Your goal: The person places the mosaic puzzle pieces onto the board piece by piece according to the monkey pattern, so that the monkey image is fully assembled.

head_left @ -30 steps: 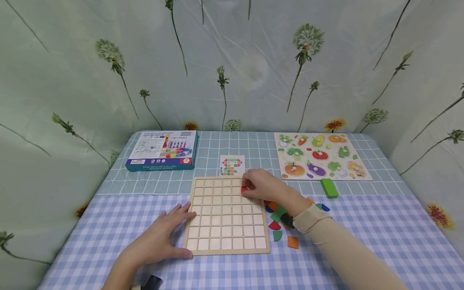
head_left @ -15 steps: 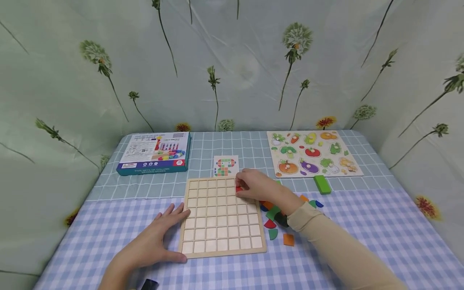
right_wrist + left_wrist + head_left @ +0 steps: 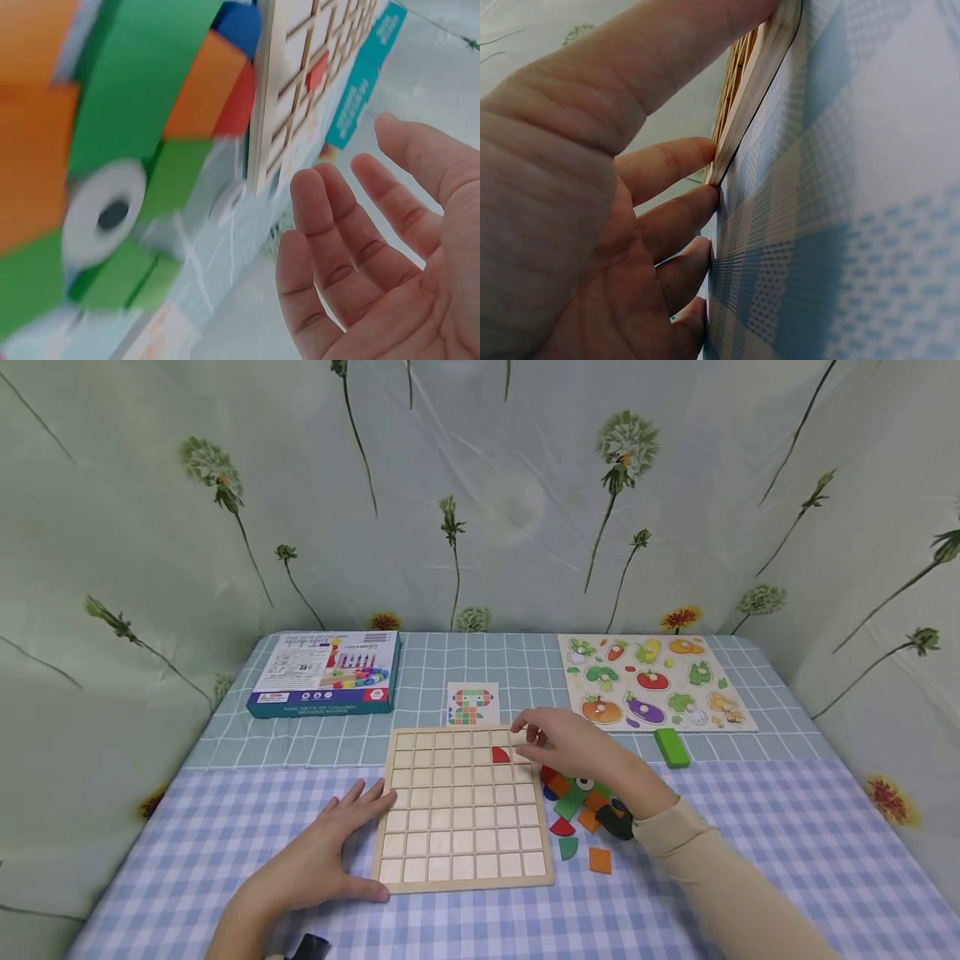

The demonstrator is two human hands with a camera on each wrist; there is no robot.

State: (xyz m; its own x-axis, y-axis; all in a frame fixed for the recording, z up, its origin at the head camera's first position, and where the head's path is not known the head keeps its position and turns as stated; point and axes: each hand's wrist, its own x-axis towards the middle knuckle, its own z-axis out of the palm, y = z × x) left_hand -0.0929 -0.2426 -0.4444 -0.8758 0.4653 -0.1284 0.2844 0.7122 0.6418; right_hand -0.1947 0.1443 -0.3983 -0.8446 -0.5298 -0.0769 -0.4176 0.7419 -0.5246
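A wooden grid board (image 3: pixel 442 892) lies at the middle of the table, divided into small square cells. One red quarter-circle piece (image 3: pixel 500 755) sits in a cell of its second row. My left hand (image 3: pixel 318 852) rests at the board's left edge, fingers spread, thumb at the near corner; the left wrist view shows the fingertips touching the board's side. Over the board's far right corner hovers my right hand (image 3: pixel 570 743), holding nothing. In the right wrist view its fingers are relaxed and apart.
Right of the board lies a pile of coloured pieces (image 3: pixel 572 802), partly under the right forearm. A pattern card (image 3: pixel 472 703) is just beyond the board. Farther back are a teal box (image 3: pixel 326 672), a vegetable puzzle board (image 3: pixel 652 681) and a green block (image 3: pixel 672 748).
My right hand has let go of the red quarter-circle piece, leaving it in a cell, and moved slightly right. The left hand stays at the board's edge.
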